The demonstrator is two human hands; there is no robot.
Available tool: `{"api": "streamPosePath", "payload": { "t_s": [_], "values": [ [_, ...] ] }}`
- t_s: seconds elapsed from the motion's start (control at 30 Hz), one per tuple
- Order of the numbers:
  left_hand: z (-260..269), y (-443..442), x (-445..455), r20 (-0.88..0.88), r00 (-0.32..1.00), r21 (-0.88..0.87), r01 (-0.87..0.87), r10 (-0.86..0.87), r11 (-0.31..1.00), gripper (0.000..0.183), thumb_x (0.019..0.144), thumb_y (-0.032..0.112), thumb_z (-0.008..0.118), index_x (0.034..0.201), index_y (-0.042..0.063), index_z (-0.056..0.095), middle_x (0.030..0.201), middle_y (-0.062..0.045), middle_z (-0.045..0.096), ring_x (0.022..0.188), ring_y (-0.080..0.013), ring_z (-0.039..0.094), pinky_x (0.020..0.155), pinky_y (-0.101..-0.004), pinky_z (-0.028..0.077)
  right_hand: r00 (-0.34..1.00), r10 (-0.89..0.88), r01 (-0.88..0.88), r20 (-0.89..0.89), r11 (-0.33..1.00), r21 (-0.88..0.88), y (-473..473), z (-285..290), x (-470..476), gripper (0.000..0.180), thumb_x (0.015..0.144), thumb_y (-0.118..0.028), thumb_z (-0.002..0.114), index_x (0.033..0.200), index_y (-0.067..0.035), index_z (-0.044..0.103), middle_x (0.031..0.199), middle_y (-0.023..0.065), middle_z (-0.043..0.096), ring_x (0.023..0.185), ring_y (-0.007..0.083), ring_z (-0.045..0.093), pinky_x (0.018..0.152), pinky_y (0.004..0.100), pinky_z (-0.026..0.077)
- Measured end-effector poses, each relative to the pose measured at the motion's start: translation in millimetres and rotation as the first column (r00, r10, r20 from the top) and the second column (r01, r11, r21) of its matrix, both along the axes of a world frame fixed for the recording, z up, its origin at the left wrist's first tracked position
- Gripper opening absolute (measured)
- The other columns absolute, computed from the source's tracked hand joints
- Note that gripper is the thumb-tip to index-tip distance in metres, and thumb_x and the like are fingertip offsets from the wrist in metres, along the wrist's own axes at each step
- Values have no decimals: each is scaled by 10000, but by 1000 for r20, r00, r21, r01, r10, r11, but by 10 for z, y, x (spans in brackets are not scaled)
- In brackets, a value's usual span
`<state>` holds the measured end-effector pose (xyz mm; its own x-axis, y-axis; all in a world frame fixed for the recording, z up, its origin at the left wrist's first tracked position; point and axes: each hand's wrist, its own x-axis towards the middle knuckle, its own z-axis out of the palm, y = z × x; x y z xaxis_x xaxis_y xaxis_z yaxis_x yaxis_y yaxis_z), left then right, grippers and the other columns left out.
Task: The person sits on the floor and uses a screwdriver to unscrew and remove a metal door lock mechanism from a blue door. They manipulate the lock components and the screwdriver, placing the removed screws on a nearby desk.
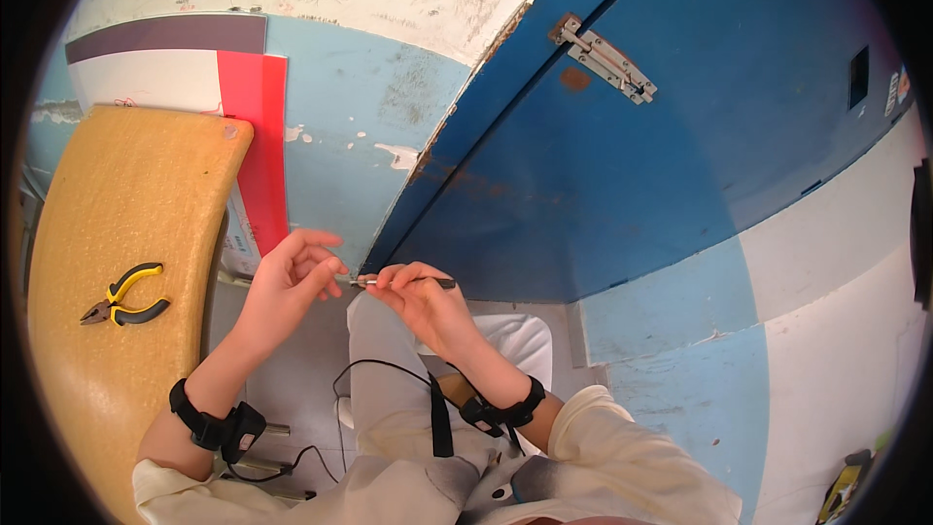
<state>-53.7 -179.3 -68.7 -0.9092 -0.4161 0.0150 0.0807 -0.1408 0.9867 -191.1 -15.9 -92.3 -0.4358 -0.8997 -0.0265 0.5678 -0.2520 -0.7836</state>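
My right hand [426, 299] grips a thin tool with a dark handle and a metal shaft [430, 281], perhaps a small screwdriver; its shaft points left. To the left of its tip, my left hand [299, 277] is raised with the fingers loosely curled and apart, and no object shows in it. Both hands are above my lap, near the lower corner of a blue metal door [619, 189]. Pliers [124, 302] with yellow and black handles lie spread on a wooden tabletop [109, 197] left of my left hand.
A steel slide bolt [609, 62] is fixed on the door near its frame. The blue and white wall [364, 87] has peeling paint and a red and white poster [255, 153]. Black cables [379, 362] run from my wrist straps across my lap. A yellow and black object [845, 485] is at lower right.
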Motion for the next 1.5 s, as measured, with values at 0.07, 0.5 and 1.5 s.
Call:
{"api": "streamPosePath", "payload": {
  "t_s": [0.07, 0.5, 1.5],
  "values": [
    [-15, 5, 8, 9, 1000, 9, 4, -4, 1000, 211, 888, 66, 541, 1081, -12, 505, 870, -58, 605, 703, -82, 576, 629, -215, 458, 994, -6, 6, 106, 1000, 4, 6, -91, 71, 180, 825, 47, 376, 837, 13, 552, 984, 150, 537, 1048, 283, 509, 1008, 400, 387],
    [-198, 42, -59, 147, 987, -369, 110, -58, 923, 121, 853, 110, 628, 920, 35, 560, 716, 24, 550, 605, -30, 511, 519, -180, 392, 819, 69, 24, 570, 988, -154, -35, -454, 297, 141, 820, -24, 461, 902, 3, 573, 980, 113, 580, 1021, 235, 524, 1008, 370, 384],
    [32, -1461, 809, -33, 498, -975, -206, 867, 82, 242, 783, 222, 660, 775, -18, 626, 756, -156, 636, 706, -271, 626, 636, -352, 485, 771, -51, 107, 635, 993, -50, 662, -1937, -621, 293, 934, -167, 431, 1175, -4, 469, 1303, 151, 419, 1257, 344, 378, 1061, 442, 299]
  ]
}}
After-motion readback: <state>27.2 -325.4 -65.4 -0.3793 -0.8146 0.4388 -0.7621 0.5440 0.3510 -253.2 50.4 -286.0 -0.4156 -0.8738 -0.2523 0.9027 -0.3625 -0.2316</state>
